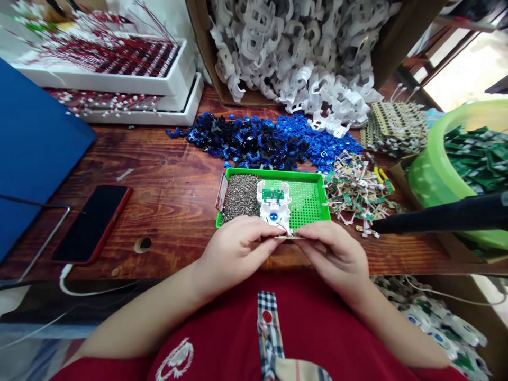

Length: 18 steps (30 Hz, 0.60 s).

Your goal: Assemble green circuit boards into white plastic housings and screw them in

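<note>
At the near edge of the green tray (309,212), two hands pinch a thin board

Just over the near edge of the green tray, the left hand (237,244) and the right hand (338,253) face each other, thumbs and fingertips closed on the two ends of a thin board (289,237). Fine wires (284,228) rise beside its upper edge, close to the left fingertips; where they end cannot be told. Directly beyond the fingers, on the middle of the tray, lies an open white case (282,212), with a green circuit board (272,195) in its far half and a blue button (273,216) in its near half.

Small screws (241,194) fill the tray's left part, and a card (221,192) leans at its left end. Left of the tray, a phone (93,225) lies on the wooden table (170,185) with a white cable (68,271) at its near end. Behind the tray spreads a heap of blue and black parts (246,138); farther back, a cardboard box (204,47) holds white plastic shells (278,53), some spilling out. White bins (174,79) of red wires (130,55) stand beyond the tray to the left. Right of the tray are a pile of small boards (351,188), yellow-handled pliers (383,177) and a light green tub (434,164) of green boards (480,156).
</note>
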Available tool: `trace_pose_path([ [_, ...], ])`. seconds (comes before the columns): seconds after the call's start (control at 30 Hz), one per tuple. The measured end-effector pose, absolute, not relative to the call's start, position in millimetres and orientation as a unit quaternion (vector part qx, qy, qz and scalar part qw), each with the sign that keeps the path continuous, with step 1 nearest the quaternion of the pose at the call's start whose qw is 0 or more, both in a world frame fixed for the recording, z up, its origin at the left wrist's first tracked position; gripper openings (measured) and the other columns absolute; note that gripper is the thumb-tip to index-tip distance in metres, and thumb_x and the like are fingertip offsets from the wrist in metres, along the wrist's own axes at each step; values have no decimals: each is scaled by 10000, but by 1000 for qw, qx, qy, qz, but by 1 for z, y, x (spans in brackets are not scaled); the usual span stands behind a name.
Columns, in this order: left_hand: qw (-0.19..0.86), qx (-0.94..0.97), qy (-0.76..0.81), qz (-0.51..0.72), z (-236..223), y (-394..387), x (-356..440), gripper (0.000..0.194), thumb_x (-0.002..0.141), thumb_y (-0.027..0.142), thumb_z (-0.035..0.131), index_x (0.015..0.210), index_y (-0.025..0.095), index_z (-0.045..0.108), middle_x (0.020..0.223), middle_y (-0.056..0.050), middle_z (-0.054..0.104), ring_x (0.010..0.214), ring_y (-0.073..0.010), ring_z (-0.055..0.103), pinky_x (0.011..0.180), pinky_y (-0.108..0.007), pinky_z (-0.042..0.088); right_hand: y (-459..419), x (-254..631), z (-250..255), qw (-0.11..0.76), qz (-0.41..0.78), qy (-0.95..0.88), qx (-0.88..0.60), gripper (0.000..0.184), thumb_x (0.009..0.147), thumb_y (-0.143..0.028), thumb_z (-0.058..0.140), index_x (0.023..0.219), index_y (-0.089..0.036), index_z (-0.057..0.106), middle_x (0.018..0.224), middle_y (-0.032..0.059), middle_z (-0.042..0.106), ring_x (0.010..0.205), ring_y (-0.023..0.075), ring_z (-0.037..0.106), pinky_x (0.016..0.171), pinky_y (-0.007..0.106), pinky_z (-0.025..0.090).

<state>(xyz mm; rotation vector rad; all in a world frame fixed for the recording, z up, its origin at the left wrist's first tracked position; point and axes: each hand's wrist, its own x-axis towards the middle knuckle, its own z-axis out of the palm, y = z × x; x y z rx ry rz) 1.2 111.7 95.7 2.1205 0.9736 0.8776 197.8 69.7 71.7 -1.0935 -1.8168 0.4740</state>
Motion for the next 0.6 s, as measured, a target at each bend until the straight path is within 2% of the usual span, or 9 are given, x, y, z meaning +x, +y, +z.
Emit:
trace_pose_path([
  [0.1, 498, 720, 421, 237, 103, 118, 3, 147, 784, 243, 604, 867, 166, 698, 794, -42, 721, 674, -142, 646, 601, -232, 490, 69, 207, 71, 430, 138, -794, -408, 435, 772, -34, 566, 1155, -239, 549, 990, 44, 640, 885, 111, 627, 751, 221, 548],
  [0.17, 615, 661, 398, 160, 109, 126, 2, 177, 766, 278, 624, 886, 167, 691, 822, -41, 724, 718, -155, 655, 649, -245, 499, 68, 212, 70, 406, 86, -824, -385, 473, 766, -36, 577, 1200, -218, 528, 1044, 67, 634, 937, 125, 620, 771, 232, 549],
  [0.27, 696, 650, 303, 35, 119, 146, -3, 242, 733, 297, 654, 947, 188, 688, 911, -41, 729, 814, -178, 659, 727, -263, 495, 67, 217, 68, 398, 33, -835, -379, 534, 733, -40, 626, 1231, -194, 510, 1057, 79, 638, 947, 137, 618, 796, 251, 550],
  [0.33, 630, 720, 288, -30, 125, 169, -7, 268, 756, 371, 618, 950, 204, 697, 883, -32, 732, 777, -178, 658, 682, -250, 487, 67, 218, 68, 419, 25, -814, -400, 553, 712, -39, 651, 1224, -196, 516, 1000, 62, 652, 882, 122, 627, 778, 236, 550],
  [0.4, 435, 824, 362, -26, 126, 200, -8, 302, 813, 426, 523, 872, 201, 716, 814, -34, 729, 743, -183, 651, 653, -251, 469, 69, 217, 66, 454, 30, -774, -440, 512, 705, -42, 660, 1174, -215, 553, 929, 37, 658, 808, 108, 624, 742, 226, 545],
  [0.43, 288, 855, 432, 3, 124, 218, -7, 329, 841, 426, 468, 861, 207, 714, 832, -38, 725, 773, -189, 648, 685, -265, 465, 70, 216, 64, 470, 39, -751, -463, 472, 708, -51, 661, 1138, -225, 575, 903, 28, 657, 781, 106, 618, 725, 227, 540],
  [0.47, 227, 855, 465, 17, 120, 235, -6, 322, 858, 368, 446, 931, 181, 698, 953, -77, 709, 882, -220, 632, 762, -304, 453, 70, 216, 61, 485, 51, -725, -486, 427, 714, -61, 660, 1101, -231, 595, 885, 23, 654, 764, 105, 613, 712, 231, 535],
  [0.53, 176, 855, 487, 13, 108, 268, 1, 301, 871, 289, 435, 1008, 156, 669, 1087, -114, 660, 1024, -252, 582, 864, -356, 420, 72, 215, 55, 504, 83, -683, -522, 352, 727, -84, 656, 1043, -233, 621, 866, 20, 646, 741, 103, 602, 689, 234, 525],
  [0.6, 148, 859, 490, -19, 95, 291, 10, 243, 847, 288, 516, 991, 154, 659, 1076, -104, 651, 1032, -250, 577, 887, -386, 426, 72, 215, 49, 508, 110, -665, -536, 316, 737, -98, 649, 1025, -226, 628, 862, 25, 639, 738, 105, 598, 671, 234, 522],
])
